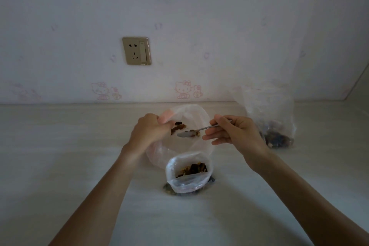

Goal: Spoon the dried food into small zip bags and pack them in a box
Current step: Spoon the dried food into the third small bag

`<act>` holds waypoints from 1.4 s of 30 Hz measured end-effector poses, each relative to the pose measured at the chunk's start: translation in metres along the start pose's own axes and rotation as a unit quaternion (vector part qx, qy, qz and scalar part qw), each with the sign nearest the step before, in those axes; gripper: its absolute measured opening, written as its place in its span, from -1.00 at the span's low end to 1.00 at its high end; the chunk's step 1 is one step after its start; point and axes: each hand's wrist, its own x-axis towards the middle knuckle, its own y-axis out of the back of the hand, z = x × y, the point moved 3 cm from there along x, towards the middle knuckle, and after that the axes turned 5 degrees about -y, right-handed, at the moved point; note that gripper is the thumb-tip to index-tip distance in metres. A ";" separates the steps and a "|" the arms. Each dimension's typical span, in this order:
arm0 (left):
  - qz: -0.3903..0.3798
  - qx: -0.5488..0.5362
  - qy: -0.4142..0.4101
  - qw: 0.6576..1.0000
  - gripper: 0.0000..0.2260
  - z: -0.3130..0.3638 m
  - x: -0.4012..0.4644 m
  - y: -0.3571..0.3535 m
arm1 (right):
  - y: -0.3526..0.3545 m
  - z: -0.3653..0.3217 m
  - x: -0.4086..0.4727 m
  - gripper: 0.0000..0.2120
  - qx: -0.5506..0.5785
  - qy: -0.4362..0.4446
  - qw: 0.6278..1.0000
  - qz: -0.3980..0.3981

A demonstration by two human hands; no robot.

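Observation:
My left hand (148,133) grips the rim of a large clear plastic bag (196,118) and holds its mouth open above the table. A few brown dried pieces (178,127) lie inside it. My right hand (232,133) pinches the handle of a metal spoon (188,133), whose bowl reaches into that bag with some dried food on it. Just in front stands a small zip bag (187,180), open at the top and partly filled with dark dried food.
Another clear bag (272,126) with dark dried food stands at the back right on the pale table (60,146). A wall with a gold socket plate (136,50) rises right behind the table. No box is in view.

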 end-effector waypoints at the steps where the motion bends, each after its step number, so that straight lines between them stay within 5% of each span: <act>1: 0.010 -0.010 -0.005 1.000 -0.67 0.000 0.001 -0.002 | -0.001 0.003 0.004 -0.70 -0.004 -0.003 1.000 0.003; 10: 0.103 -0.062 -0.123 0.985 -0.74 0.005 -0.010 -0.009 | -0.023 0.021 0.030 -0.75 -0.020 0.004 0.999 0.039; 18: 0.126 -0.173 -0.152 0.965 -0.86 0.015 -0.021 -0.002 | -0.026 0.032 0.032 -0.83 -0.075 0.018 0.993 0.091; 25: 0.186 -0.128 -0.152 0.962 -0.90 0.013 -0.022 0.005 | -0.021 0.033 0.031 -0.83 -0.092 0.047 0.988 0.114; 33: 0.127 -0.062 -0.070 0.988 -0.67 -0.004 -0.014 -0.012 | -0.028 0.042 0.035 -0.82 -0.147 0.055 0.979 0.130; 42: 0.048 -0.292 -0.034 0.955 -0.81 -0.001 -0.006 -0.024 | -0.024 0.050 0.039 -0.83 -0.047 0.012 0.990 0.130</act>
